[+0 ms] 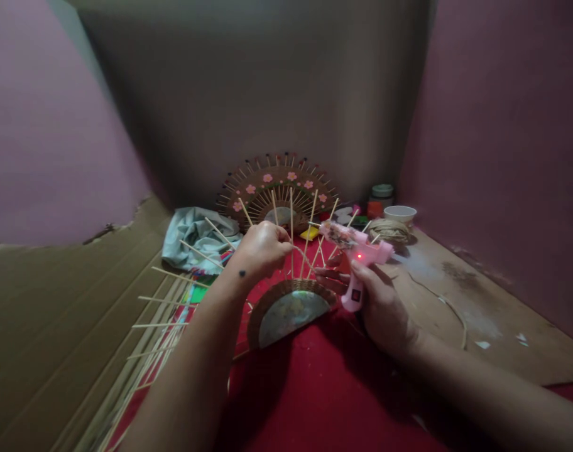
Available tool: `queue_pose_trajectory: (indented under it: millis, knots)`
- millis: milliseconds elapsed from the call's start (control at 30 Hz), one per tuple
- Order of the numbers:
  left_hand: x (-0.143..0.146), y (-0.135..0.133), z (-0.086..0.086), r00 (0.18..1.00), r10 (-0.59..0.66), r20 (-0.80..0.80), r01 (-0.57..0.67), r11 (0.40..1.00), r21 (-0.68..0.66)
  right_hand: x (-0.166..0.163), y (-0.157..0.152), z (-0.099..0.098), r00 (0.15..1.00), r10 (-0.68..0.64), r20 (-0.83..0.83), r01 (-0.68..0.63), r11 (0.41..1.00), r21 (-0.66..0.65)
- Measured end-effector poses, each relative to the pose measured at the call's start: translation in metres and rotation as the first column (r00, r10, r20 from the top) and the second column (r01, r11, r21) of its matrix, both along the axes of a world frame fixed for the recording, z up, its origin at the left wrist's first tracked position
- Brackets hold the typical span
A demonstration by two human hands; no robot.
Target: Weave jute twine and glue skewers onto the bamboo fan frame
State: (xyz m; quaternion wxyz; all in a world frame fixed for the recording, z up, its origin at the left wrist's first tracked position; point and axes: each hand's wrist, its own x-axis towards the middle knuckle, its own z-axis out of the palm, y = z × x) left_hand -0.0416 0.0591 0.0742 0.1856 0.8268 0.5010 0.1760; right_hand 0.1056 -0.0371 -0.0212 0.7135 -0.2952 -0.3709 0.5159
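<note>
Low in the middle lies a half-round fan frame point(293, 317) with a grey, stained centre and a woven brown rim. Thin wooden sticks point(291, 220) spread outward from that rim. My left hand point(262, 248) is over the sticks, its fingers pinching a thin twisted cord point(303, 254) that runs toward my right hand. My right hand point(376, 295) grips a pink glue gun point(355, 257) with a red light lit and a smudged front. Its metal nozzle points left, close to the sticks. Some of the right fingers reach toward the cord's other end; whether they touch it I cannot tell.
A finished-looking fan with pink flowers point(267, 178) leans against the back wall. Pale cloth point(196, 235) lies left of it. To the right are a white bowl point(400, 214), a cord bundle point(390, 231) and a lidded jar point(381, 194). Red cloth point(315, 389) covers the work surface.
</note>
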Motion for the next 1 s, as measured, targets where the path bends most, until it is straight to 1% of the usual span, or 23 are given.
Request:
queue_pose_trajectory:
  millis: [100, 200, 333, 433, 467, 533, 600, 667, 767, 833, 900, 1000]
  knots:
    - [0.001, -0.001, -0.001, 1.0, -0.014, 0.001, 0.015, 1.0, -0.021, -0.003, -0.007, -0.004, 1.0, 0.005, -0.015, -0.005, 1.0, -0.017]
    - [0.001, -0.001, -0.002, 1.0, -0.024, 0.001, 0.024, 0.999, -0.023, -0.007, -0.013, -0.007, 1.0, 0.013, 0.006, -0.012, 0.999, -0.038]
    - [0.001, -0.001, 0.0, 1.0, -0.019, -0.017, 0.019, 1.0, -0.016, -0.004, -0.015, -0.006, 0.997, -0.007, 0.081, 0.012, 0.998, -0.061]
    - [0.001, -0.001, 0.001, 1.0, -0.016, -0.024, 0.015, 1.0, -0.024, 0.005, -0.015, -0.003, 0.99, -0.025, 0.141, 0.037, 0.996, -0.085]
    - [0.001, -0.001, 0.001, 0.999, -0.019, -0.026, 0.018, 0.999, -0.027, 0.009, -0.015, -0.002, 0.982, -0.034, 0.185, 0.051, 0.995, -0.087]
    - [0.0, -0.001, 0.001, 0.999, -0.02, -0.027, 0.019, 0.999, -0.03, 0.018, -0.018, 0.0, 0.935, -0.071, 0.346, 0.104, 0.992, -0.077]
    - [0.0, 0.0, 0.0, 1.0, -0.008, -0.019, 0.007, 0.999, -0.036, 0.026, -0.022, 0.0, 0.832, -0.142, 0.536, 0.19, 0.981, -0.034]
    - [0.001, -0.001, 0.0, 1.0, 0.005, -0.01, -0.005, 0.999, -0.048, 0.031, -0.026, 0.001, 0.736, -0.195, 0.648, 0.239, 0.971, 0.021]
    - [0.002, -0.002, 0.001, 1.0, 0.012, -0.013, -0.013, 0.999, -0.052, 0.035, -0.028, 0.002, 0.674, -0.197, 0.712, 0.222, 0.973, 0.059]
    - [0.003, -0.004, 0.002, 1.0, 0.015, -0.024, -0.016, 0.999, -0.048, 0.035, -0.027, 0.003, 0.644, -0.216, 0.734, 0.2, 0.973, 0.11]
    - [0.003, -0.005, 0.004, 0.999, 0.018, -0.036, -0.019, 0.999, -0.045, 0.033, -0.025, 0.004, 0.624, -0.252, 0.74, 0.182, 0.967, 0.177]
    - [0.003, -0.006, 0.004, 0.998, 0.016, -0.052, -0.018, 0.999, -0.037, 0.029, -0.024, 0.007, 0.606, -0.271, 0.748, 0.151, 0.962, 0.226]
